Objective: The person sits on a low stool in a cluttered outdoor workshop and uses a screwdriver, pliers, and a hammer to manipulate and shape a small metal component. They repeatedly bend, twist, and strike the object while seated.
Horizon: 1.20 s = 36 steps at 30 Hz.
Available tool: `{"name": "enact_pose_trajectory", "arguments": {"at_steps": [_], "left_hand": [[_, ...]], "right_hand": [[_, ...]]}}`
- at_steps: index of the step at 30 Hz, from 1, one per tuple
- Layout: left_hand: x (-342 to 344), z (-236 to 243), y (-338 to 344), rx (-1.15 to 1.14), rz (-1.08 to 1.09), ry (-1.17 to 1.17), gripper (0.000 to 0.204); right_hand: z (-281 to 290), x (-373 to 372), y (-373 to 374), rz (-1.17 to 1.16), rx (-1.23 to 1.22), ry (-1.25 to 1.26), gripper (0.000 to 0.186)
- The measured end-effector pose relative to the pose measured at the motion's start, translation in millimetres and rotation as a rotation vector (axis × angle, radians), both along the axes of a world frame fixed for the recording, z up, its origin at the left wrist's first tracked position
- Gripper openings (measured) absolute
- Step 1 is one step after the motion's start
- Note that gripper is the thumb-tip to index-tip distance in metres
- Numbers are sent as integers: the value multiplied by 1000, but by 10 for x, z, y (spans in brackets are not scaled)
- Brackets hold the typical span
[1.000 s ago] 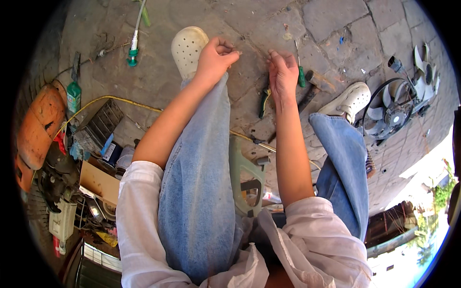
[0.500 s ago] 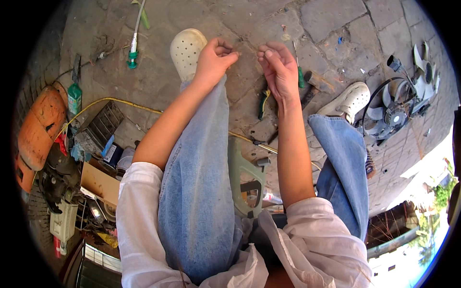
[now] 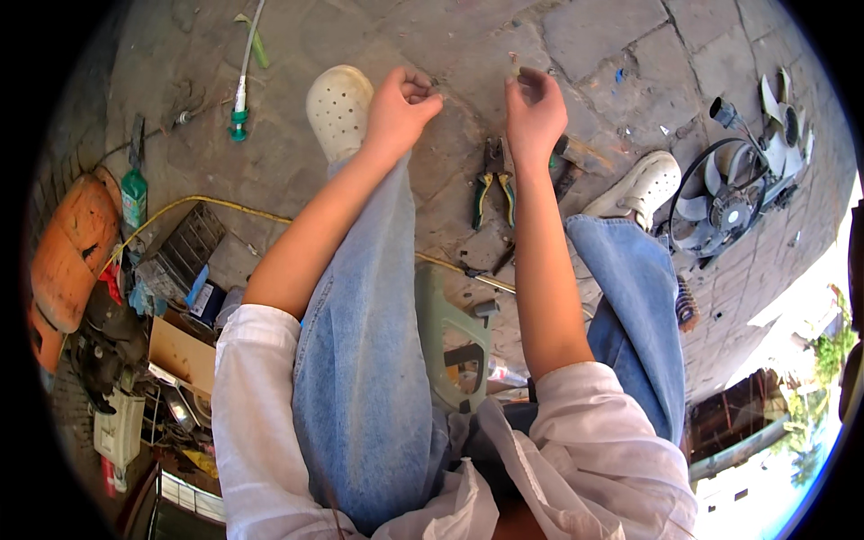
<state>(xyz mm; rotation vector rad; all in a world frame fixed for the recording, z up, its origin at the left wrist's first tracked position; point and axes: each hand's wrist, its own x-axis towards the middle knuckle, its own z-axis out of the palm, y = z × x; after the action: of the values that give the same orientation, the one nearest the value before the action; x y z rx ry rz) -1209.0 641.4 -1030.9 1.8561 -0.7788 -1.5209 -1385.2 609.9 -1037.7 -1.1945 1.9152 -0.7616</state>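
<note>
My left hand [image 3: 405, 103] is held above the paving just right of the pale clog on my left foot. Its fingers are curled and thumb and forefinger meet; a tiny dark bit shows at the tips, too small to name. To its right, my right hand [image 3: 536, 117] is turned back-up with fingers bent towards the thumb. Whatever it may pinch is hidden. Below and left of that hand lie pliers [image 3: 481, 200] with green and yellow handles, jaws pointing away. Beside the right wrist rests a hammer [image 3: 587, 155], partly covered by the forearm.
A radiator fan [image 3: 727, 214] with loose blades lies at the right. A green-tipped hose [image 3: 239, 117] is at the far left. Along the left are an orange casing [image 3: 76, 247], a green bottle [image 3: 134, 196] and a cardboard box [image 3: 180, 353]. A green stool [image 3: 432, 315] is beneath me.
My right hand has turned from palm showing to back showing and shifted slightly outward, uncovering the pliers. My left hand keeps its pinch. The whole view has shifted a little.
</note>
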Motion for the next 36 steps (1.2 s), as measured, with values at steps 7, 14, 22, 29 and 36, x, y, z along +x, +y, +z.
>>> {"name": "enact_pose_trajectory", "arguments": {"at_steps": [7,14,22,29,36], "left_hand": [[-110,-74,-10,-36,-47,-29,24],[-416,-294,-361,-171,-93,-160,25],[-695,-446,-761,-306,-148,-416,24],[-580,-463,-791,-323,-67,-443,17],[-416,-472,-838,-332,-1,-557,27]], "right_hand": [[-328,-51,-286,170,-189,358,18],[-310,-68,-292,13,-24,193,13],[-383,-112,-316,242,-249,338,15],[-475,-85,-333,278,-232,421,17],[-406,18,-373,272,-165,612,19]]}}
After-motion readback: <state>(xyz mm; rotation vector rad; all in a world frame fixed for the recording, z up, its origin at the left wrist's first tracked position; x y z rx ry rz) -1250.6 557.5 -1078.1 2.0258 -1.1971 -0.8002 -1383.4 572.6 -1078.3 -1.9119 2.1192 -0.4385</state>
